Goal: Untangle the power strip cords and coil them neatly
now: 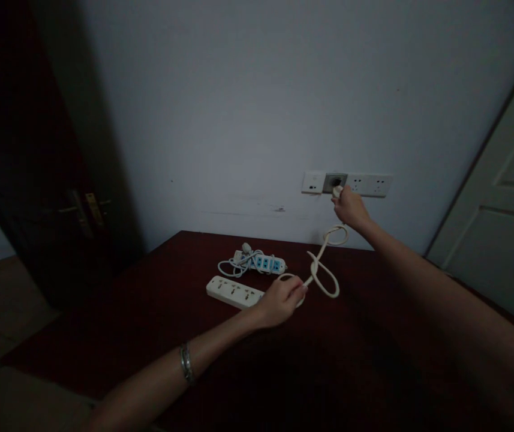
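My right hand (pixel 350 207) is closed on a white plug (pixel 337 191) right at the grey wall socket (pixel 334 182), in a row of white outlets (pixel 369 185). From the plug a cream cord (pixel 324 270) hangs in loops down to the dark red table (pixel 158 312). My left hand (pixel 280 300) is closed on that cord beside the end of a cream power strip (pixel 234 292) lying flat on the table. A bracelet sits on my left wrist.
A second power strip with blue sockets (pixel 268 263) lies behind the cream one with its white cord bundled. A dark wooden door (pixel 36 180) with a handle stands open at the left. A pale door (pixel 504 240) is at the right.
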Demonstrator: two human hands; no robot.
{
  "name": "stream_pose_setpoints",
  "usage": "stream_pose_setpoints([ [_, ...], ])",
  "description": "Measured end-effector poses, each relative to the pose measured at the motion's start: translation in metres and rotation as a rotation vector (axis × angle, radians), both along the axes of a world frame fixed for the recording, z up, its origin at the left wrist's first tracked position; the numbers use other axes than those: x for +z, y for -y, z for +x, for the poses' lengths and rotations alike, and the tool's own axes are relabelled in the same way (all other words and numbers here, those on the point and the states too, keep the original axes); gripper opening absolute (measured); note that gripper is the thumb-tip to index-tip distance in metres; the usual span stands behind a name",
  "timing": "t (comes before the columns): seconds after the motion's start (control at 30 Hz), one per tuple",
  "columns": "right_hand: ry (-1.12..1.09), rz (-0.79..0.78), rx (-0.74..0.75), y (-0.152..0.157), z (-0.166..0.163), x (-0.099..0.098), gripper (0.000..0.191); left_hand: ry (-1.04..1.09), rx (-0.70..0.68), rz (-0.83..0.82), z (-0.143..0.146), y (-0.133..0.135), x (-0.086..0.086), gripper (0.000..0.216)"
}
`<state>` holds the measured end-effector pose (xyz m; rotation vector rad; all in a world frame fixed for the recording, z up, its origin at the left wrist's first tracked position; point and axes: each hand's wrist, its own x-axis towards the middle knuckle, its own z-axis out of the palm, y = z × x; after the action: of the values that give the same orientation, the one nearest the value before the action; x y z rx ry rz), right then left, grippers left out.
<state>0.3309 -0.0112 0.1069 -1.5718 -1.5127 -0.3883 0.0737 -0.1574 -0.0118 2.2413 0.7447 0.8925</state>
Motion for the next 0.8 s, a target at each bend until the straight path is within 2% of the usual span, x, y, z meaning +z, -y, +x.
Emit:
stream_pose_setpoints([
  [0.23, -0.121, 0.012, -0.003, 0.020, 0.046, 0.009, 0.040, -0.120, -0.062, 0.042, -0.014, 0.025, -0.017, 0.026],
  [0.47, -0.172, 0.014, -0.017, 0.033, 0.064, 0.007, 0.044, -0.170, -0.152, 0.107, -0.012, 0.039, -0.007, 0.023],
  [0.67, -0.228, 0.026, -0.031, 0.038, 0.075, -0.002, 0.043, -0.207, -0.176, 0.150, -0.014, 0.049, -0.007, 0.022],
  [0.8, -0.258, 0.024, -0.038, 0.041, 0.077, -0.009, 0.044, -0.198, -0.210, 0.120, -0.016, 0.054, -0.005, 0.022],
])
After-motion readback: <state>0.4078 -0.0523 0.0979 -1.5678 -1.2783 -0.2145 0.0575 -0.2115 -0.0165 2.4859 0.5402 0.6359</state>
